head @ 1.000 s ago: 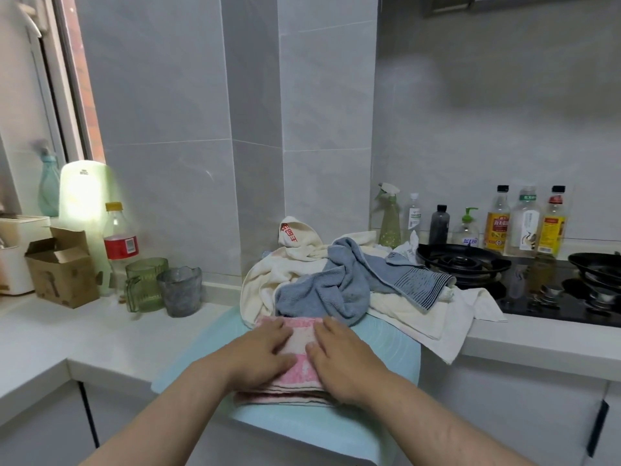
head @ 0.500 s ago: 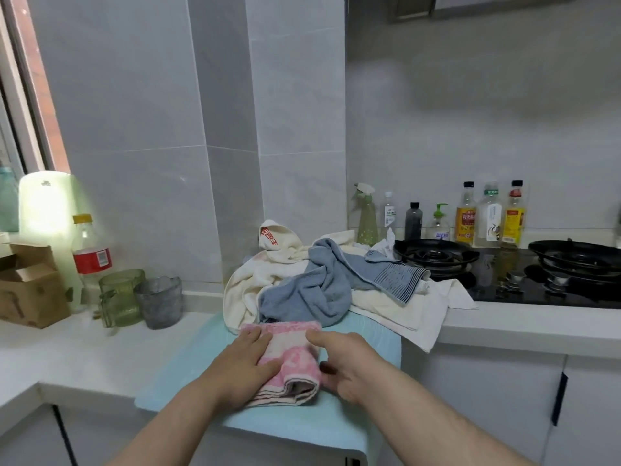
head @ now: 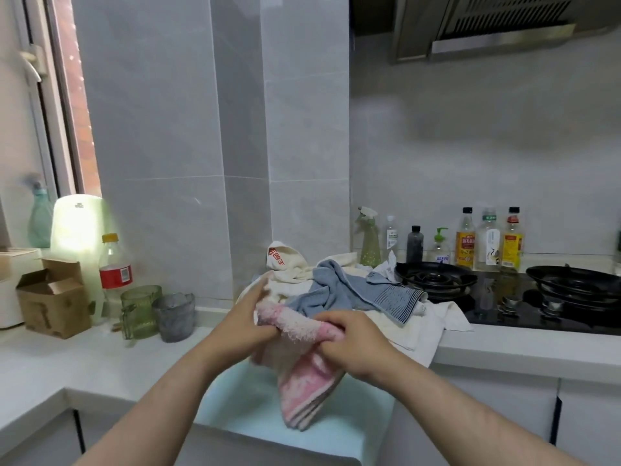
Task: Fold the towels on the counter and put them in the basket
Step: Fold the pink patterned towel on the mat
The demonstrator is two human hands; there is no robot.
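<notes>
A folded pink-and-white towel (head: 304,381) hangs in the air above a light blue towel (head: 339,422) spread over the counter edge. My left hand (head: 247,326) grips the pink towel's top left end. At its top right end my right hand (head: 356,344) pinches the fold, and the rest droops down between my hands. Behind them lies a heap with a grey-blue towel (head: 339,290) on top of cream towels (head: 423,334). No basket is in view.
On the white counter (head: 67,358) at left stand a green glass mug (head: 139,311), a grey cup (head: 174,316), a red-labelled bottle (head: 114,267) and a cardboard box (head: 50,301). A black gas hob (head: 504,301) with bottles behind it lies to the right.
Both hands went from pressing the pink towel flat on the blue towel to gripping its ends and lifting it off the surface. The camera view tilted upward.
</notes>
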